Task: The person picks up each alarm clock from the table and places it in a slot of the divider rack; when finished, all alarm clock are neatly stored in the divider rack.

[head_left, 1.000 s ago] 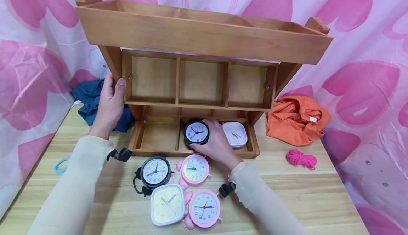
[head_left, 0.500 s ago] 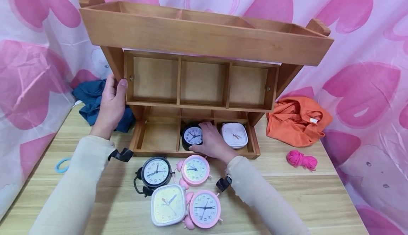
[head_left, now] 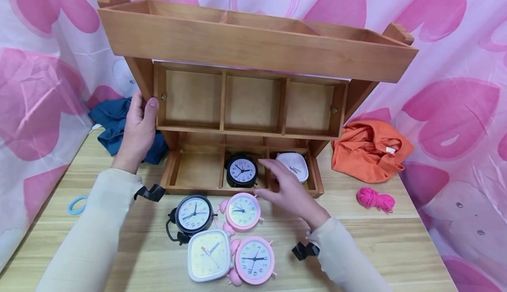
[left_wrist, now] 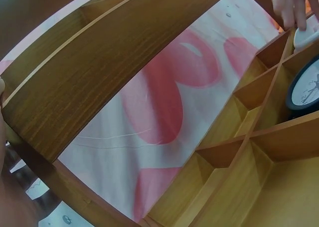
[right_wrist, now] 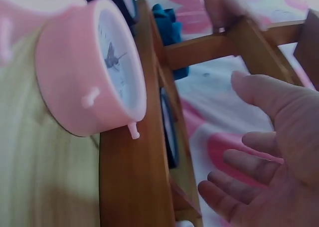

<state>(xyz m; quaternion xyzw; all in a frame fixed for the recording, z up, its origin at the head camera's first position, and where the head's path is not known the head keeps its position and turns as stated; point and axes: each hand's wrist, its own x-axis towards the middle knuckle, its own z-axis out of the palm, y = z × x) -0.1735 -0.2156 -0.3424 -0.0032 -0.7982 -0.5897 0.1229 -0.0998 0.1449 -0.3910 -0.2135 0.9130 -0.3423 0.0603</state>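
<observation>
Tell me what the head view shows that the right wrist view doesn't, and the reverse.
Only the head view: the orange cloth, the pink yarn and the blue ring.

Only the right wrist view: the palm side of the right hand.

Both: the left hand gripping the wooden rack, the blue cloth, the black clock in the rack and the two pink clocks in front.

Right grip (head_left: pixel 292 193) loose, fingers (right_wrist: pixel 251 166) apart
</observation>
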